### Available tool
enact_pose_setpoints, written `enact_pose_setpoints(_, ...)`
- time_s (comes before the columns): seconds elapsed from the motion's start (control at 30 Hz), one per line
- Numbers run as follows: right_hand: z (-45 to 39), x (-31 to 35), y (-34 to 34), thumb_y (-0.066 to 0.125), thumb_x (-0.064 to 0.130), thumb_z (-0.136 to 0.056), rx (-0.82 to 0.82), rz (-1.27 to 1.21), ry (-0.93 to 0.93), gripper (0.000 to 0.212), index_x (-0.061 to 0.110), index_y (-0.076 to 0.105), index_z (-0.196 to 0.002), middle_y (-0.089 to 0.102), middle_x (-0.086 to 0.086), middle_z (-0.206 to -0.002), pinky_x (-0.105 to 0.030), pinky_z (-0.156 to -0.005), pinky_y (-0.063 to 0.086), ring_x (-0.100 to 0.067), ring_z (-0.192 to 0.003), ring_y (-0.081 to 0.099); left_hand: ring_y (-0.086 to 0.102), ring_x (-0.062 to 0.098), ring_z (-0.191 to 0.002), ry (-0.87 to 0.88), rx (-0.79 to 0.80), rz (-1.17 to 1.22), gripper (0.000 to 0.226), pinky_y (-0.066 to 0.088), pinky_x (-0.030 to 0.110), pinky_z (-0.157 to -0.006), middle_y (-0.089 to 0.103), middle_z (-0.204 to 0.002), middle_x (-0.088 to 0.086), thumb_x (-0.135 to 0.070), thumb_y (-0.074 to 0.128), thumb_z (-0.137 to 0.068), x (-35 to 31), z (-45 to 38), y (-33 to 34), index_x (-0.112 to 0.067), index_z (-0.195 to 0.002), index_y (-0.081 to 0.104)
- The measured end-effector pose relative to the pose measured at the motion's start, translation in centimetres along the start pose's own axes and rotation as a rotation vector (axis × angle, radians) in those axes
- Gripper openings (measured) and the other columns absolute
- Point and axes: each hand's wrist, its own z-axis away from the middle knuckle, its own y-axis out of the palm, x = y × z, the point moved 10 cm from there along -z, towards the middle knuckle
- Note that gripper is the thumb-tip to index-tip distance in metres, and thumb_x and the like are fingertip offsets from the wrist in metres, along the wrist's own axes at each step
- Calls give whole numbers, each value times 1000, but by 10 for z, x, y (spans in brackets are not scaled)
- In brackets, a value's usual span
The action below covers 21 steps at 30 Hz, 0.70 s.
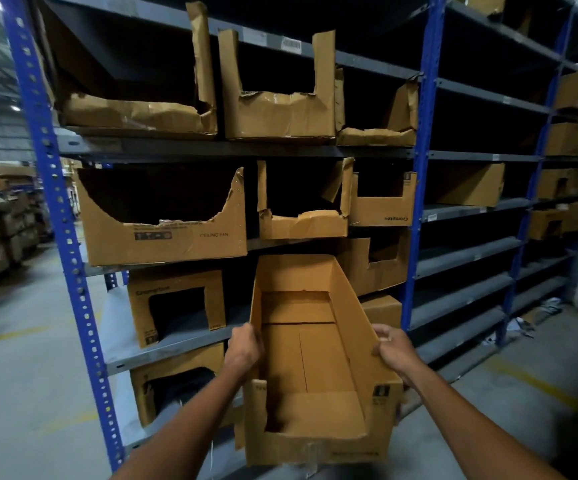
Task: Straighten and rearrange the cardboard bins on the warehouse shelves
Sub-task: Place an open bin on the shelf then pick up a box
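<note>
Two hands gripped on one long open cardboard bin (318, 368), left hand (244, 349) curled over left wall, right hand (395, 349) pinching right wall, bin held near blue-posted shelves (415, 188).

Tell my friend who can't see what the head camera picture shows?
Two hands, left hand and right hand, grip the sides of a long, empty cardboard bin, pulled partway out of blue metal shelves holding other torn bins.

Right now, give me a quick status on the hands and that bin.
Left hand and right hand each grip a side wall of the long cardboard bin. Bin pulled out from the shelf, empty inside. Nothing blocking it.
</note>
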Motion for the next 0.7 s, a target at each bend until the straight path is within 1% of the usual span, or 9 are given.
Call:
enact_pose_setpoints(0.07,-1,12,7,60,16,-92,29,-115,-13,36,24,56,-126,66,-1,-104,-39,-83,52,-18,-94,64,59,14,-74,-57,-20,14,24,47,22,-62,60,-79,3,-4,53,-93,9,-9,-14,-14,-72,58)
enact_pose_setpoints(0.17,5,24,28,61,39,-90,217,-138,-89,30,39,58,-120,57,0,-129,-48,-101,41,-21,-115,54,64,23,-78,-140,-78,64,19,55,31,-70,66,-87,13,-4,53,-92,25,-26,-27,-4,-80,67)
enact_pose_setpoints(0.23,12,21,43,66,49,-83,346,11,-136,41,45,55,-122,46,2,-140,-44,-100,39,-20,-121,46,63,23,-76,-168,-100,68,17,52,30,-66,64,-86,13,-5,52,-93,29,-33,-31,-4,-82,66)
enact_pose_setpoints(0.3,16,14,54,76,53,-72,406,371,-223,60,46,51,-126,28,4,-152,-46,-103,39,-23,-134,36,64,26,-77,-187,-104,65,19,52,31,-67,65,-88,15,-7,52,-93,33,-40,-33,-2,-87,68)
enact_pose_setpoints(0.33,14,10,58,80,50,-69,394,548,-275,65,44,51,-127,16,6,-157,-48,-107,36,-24,-140,28,65,28,-80,-192,-103,70,20,54,32,-70,66,-90,16,-8,51,-93,36,-44,-33,-2,-89,69)
enact_pose_setpoints(0.4,10,11,65,79,38,-74,312,712,-367,52,30,60,-121,3,7,-161,-43,-114,28,-21,-144,21,66,31,-88,-172,-92,62,20,55,34,-77,67,-95,19,-7,51,-93,41,-51,-31,-1,-93,70)
enact_pose_setpoints(0.5,-1,16,59,68,26,-86,160,639,-377,26,16,67,-111,13,4,-161,-33,-112,28,-16,-139,32,63,28,-101,-13,-46,84,19,53,36,-86,67,-108,13,-16,56,-92,33,-51,-30,-9,-106,66)
enact_pose_setpoints(0.6,-10,19,55,64,22,-90,83,561,-328,40,13,59,-128,21,8,-159,-33,-113,26,-15,-138,35,50,27,-120,135,182,298,52,47,40,-93,48,-137,5,-55,63,-81,21,-29,-22,-28,-124,54)
enact_pose_setpoints(0.7,-19,30,66,63,24,-90,47,582,-343,44,13,56,-132,21,10,-158,-35,-110,30,-14,-134,40,17,28,-143,311,356,-3,78,33,46,-111,0,-160,2,-52,75,-73,17,-14,-8,-31,-139,40)
